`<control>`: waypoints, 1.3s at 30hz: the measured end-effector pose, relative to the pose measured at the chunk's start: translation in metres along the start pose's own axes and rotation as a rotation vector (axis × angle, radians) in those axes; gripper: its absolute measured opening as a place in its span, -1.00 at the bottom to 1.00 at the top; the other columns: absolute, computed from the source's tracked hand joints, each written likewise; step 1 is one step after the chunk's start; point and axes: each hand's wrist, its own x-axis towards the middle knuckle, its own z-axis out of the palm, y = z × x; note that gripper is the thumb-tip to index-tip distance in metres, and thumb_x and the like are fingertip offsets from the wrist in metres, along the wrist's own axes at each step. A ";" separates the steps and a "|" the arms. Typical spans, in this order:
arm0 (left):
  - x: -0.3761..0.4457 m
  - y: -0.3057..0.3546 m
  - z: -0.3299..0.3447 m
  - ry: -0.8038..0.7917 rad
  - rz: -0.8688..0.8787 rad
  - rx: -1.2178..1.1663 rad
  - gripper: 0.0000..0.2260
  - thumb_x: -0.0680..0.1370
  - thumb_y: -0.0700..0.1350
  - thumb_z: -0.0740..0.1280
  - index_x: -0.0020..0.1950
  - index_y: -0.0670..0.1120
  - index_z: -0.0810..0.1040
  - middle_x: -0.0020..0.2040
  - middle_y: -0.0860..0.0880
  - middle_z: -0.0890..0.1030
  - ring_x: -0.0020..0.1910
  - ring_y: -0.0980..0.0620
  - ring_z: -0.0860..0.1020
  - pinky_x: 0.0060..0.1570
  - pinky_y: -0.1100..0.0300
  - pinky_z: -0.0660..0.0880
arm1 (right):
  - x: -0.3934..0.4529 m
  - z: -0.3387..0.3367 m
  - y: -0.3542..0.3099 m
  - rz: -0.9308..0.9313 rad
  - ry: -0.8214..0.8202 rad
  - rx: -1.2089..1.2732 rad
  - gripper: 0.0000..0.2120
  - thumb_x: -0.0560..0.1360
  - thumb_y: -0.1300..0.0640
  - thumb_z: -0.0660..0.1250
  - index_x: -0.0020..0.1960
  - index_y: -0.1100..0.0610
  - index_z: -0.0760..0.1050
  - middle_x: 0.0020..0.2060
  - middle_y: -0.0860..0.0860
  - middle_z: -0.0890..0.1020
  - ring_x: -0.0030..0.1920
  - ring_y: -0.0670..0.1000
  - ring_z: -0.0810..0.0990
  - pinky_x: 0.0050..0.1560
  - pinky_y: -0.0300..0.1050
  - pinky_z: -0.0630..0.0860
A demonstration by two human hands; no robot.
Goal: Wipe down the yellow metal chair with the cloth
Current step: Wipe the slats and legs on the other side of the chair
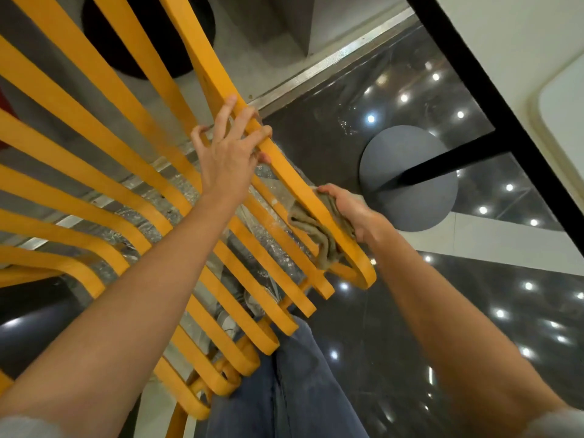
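**Cloth on the chair's outer slat**

The yellow chair point(132, 172) fills the left and middle of the view, its curved metal slats fanning out from the lower centre up to the top left. The person stands right against it, a leg in blue jeans point(284, 380) showing just under the slat ends.

The left hand point(229, 153) is up on the outermost slat, fingers curled over its edge and the thumb tucked under it, gripping the slat itself. The little finger hooks loosely by the neighbouring slat.

Lower along that same slat, near its rounded end, the right hand point(347, 210) holds a crumpled tan cloth point(319, 229). Its fingers are wrapped round the cloth and the slat from the outer side, pressing the fabric onto the metal. Part of the cloth bunches out on the inner side of the slat and hangs down beside the next one.

Below is a glossy dark floor point(426, 311) dotted with reflected ceiling lights. A round grey table base point(410, 181) with a black post sits just beyond the right hand, and a white tabletop point(521, 36) crosses the upper right corner.
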 end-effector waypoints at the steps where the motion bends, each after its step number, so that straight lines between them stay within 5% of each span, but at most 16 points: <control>1: 0.000 0.000 -0.001 -0.006 -0.001 0.000 -0.66 0.47 -0.02 0.41 0.24 0.16 0.53 0.45 0.08 0.39 0.54 -0.07 0.16 0.25 -0.20 0.23 | 0.006 0.006 -0.012 -0.005 -0.072 0.027 -0.53 0.60 -0.16 0.17 -0.27 0.11 0.62 -0.34 0.09 0.67 -0.39 0.06 0.63 -0.11 -0.06 0.56; 7: 0.005 0.002 -0.011 -0.076 -0.016 -0.017 -0.67 0.46 0.02 0.43 0.21 0.17 0.56 0.44 0.09 0.38 0.55 -0.06 0.12 0.29 -0.22 0.21 | 0.002 -0.008 0.010 -0.031 -0.023 0.060 -0.57 0.60 -0.18 0.17 -0.11 0.13 0.59 -0.26 0.10 0.70 -0.20 0.10 0.64 0.03 0.03 0.57; 10: 0.004 0.005 -0.012 -0.079 -0.035 -0.029 -0.67 0.45 -0.01 0.44 0.20 0.14 0.57 0.45 0.07 0.38 0.56 -0.06 0.12 0.31 -0.22 0.19 | -0.007 -0.036 0.044 0.072 -0.151 0.030 -0.55 0.61 -0.18 0.15 0.01 0.17 0.60 -0.15 0.14 0.72 -0.16 0.12 0.68 0.04 0.01 0.58; 14: 0.002 0.009 -0.012 -0.093 -0.061 -0.040 -0.67 0.46 -0.04 0.43 0.22 0.12 0.58 0.46 0.06 0.36 0.57 -0.06 0.09 0.34 -0.21 0.17 | 0.011 -0.019 0.013 0.061 -0.171 0.000 -0.54 0.58 -0.21 0.17 -0.05 0.17 0.62 -0.16 0.16 0.71 -0.17 0.14 0.67 0.08 0.04 0.58; 17: 0.003 0.009 -0.014 -0.101 -0.049 0.004 -0.69 0.47 -0.03 0.42 0.21 0.14 0.57 0.45 0.08 0.36 0.57 -0.05 0.08 0.35 -0.22 0.18 | 0.013 0.005 -0.012 -0.118 -0.172 0.009 -0.55 0.62 -0.20 0.11 -0.11 0.11 0.59 -0.25 0.07 0.69 -0.16 0.09 0.64 0.13 0.03 0.53; 21: 0.003 0.012 -0.016 -0.116 -0.053 0.018 -0.69 0.48 -0.03 0.41 0.22 0.14 0.57 0.45 0.06 0.36 0.57 -0.05 0.07 0.38 -0.24 0.14 | 0.000 0.002 0.020 -0.317 -0.112 -0.049 -0.41 0.58 -0.37 -0.03 0.30 -0.04 0.51 0.22 0.01 0.61 0.28 0.04 0.54 0.42 0.07 0.36; 24: 0.003 0.011 -0.016 -0.109 -0.050 0.043 -0.69 0.50 -0.05 0.41 0.24 0.14 0.56 0.46 0.05 0.35 0.57 -0.06 0.07 0.38 -0.27 0.14 | -0.011 -0.026 0.076 -0.355 0.018 0.018 -0.46 0.61 -0.33 -0.06 0.21 -0.06 0.56 0.13 -0.03 0.65 0.20 -0.02 0.58 0.43 0.09 0.35; 28: 0.003 0.015 -0.016 -0.116 -0.042 0.034 -0.67 0.51 -0.06 0.41 0.27 0.12 0.56 0.48 0.03 0.34 0.57 -0.07 0.06 0.41 -0.28 0.12 | -0.019 -0.060 0.109 -0.199 0.042 0.470 -0.23 0.53 -0.40 -0.15 0.23 0.13 0.55 0.17 0.11 0.64 0.21 0.08 0.59 0.38 0.09 0.41; 33: -0.012 0.013 -0.011 -0.030 -0.043 -0.196 -0.55 0.56 -0.11 0.34 0.44 0.11 0.41 0.56 0.03 0.21 0.58 -0.04 0.05 0.46 -0.10 0.05 | -0.027 -0.065 0.085 -0.234 0.192 0.488 -0.51 0.68 -0.13 -0.01 0.06 0.14 0.60 -0.09 0.07 0.74 -0.12 -0.01 0.71 0.05 -0.05 0.55; 37: -0.025 0.021 -0.011 0.114 -0.505 -0.761 -0.48 0.60 -0.10 0.32 0.54 -0.02 0.25 0.51 0.03 0.28 0.43 0.14 0.27 0.40 0.22 0.20 | -0.038 -0.052 0.063 -0.570 0.300 0.234 -0.76 0.64 0.10 0.24 0.23 0.09 0.60 0.02 -0.02 0.71 0.02 -0.08 0.68 0.04 -0.17 0.58; 39: -0.017 0.023 -0.014 0.061 -0.787 -1.122 -0.56 0.62 -0.07 0.30 0.47 -0.08 0.32 0.33 0.00 0.48 0.24 0.14 0.45 0.29 0.21 0.43 | -0.043 -0.035 0.055 -0.760 0.322 0.053 -0.63 0.62 0.12 0.30 0.42 0.01 0.46 0.18 -0.07 0.63 0.15 -0.12 0.62 0.12 -0.23 0.57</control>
